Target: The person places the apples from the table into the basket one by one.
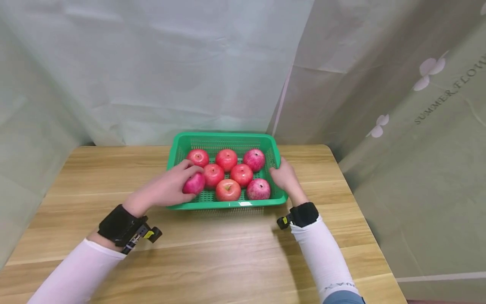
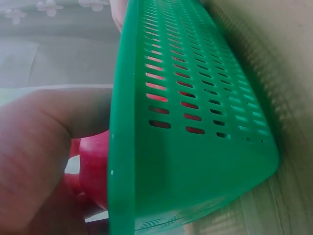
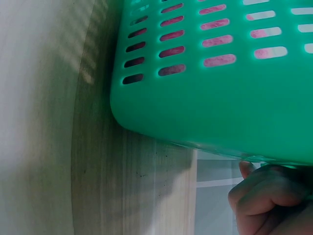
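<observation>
A green plastic basket [image 1: 228, 205] with slotted walls stands on the table with several red apples inside, some plain red like the front apple [image 1: 228, 191], others darker and speckled, like the right front apple [image 1: 258, 189]. My left hand [image 1: 168, 185] reaches over the basket's left end, its fingers and thumb curled round a pinkish-red apple [image 1: 194, 183]. In the left wrist view that apple [image 2: 94, 166] shows between thumb and fingers, behind the green rim. At the opposite end, my right hand [image 1: 285, 177] grips the rim; its curled fingers show in the right wrist view.
The wooden table [image 1: 220, 257] extends around the basket on both sides and in front. A pale grey curtain [image 1: 190, 76] hangs close behind the table's back edge, and a printed curtain [image 1: 425, 169] hangs along the right side.
</observation>
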`<state>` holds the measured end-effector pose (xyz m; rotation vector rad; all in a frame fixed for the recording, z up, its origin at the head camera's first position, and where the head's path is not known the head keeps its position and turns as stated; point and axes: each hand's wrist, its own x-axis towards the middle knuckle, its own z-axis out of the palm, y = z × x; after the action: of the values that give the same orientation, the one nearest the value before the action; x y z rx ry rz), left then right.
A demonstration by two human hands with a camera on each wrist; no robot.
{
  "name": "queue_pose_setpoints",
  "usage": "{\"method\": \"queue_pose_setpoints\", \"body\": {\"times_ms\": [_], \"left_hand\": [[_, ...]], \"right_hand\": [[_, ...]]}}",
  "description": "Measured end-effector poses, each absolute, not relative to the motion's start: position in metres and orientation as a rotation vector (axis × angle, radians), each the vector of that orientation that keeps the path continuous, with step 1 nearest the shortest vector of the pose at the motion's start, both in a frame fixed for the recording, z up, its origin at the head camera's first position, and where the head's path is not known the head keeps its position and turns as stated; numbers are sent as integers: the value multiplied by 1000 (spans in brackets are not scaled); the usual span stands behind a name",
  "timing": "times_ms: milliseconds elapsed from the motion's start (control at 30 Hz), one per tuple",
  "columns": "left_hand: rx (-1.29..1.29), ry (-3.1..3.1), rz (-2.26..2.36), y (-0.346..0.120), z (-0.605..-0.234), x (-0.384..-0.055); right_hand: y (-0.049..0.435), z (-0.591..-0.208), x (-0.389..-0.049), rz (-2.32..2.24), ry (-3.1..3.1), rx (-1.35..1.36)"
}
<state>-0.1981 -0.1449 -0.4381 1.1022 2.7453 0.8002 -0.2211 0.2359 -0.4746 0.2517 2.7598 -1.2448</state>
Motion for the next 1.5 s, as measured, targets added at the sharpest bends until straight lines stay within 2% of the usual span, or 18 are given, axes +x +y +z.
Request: {"method": "queue_pose_setpoints", "body": {"times_ms": [1100, 1500], "left_hand": [[1202, 2552, 502, -132, -440, -219], [1031, 2499, 416, -130, -438, -218]], "right_hand": [[235, -474, -222, -1241, 2762, 248], [236, -475, -222, -1254, 2757, 257]]}}
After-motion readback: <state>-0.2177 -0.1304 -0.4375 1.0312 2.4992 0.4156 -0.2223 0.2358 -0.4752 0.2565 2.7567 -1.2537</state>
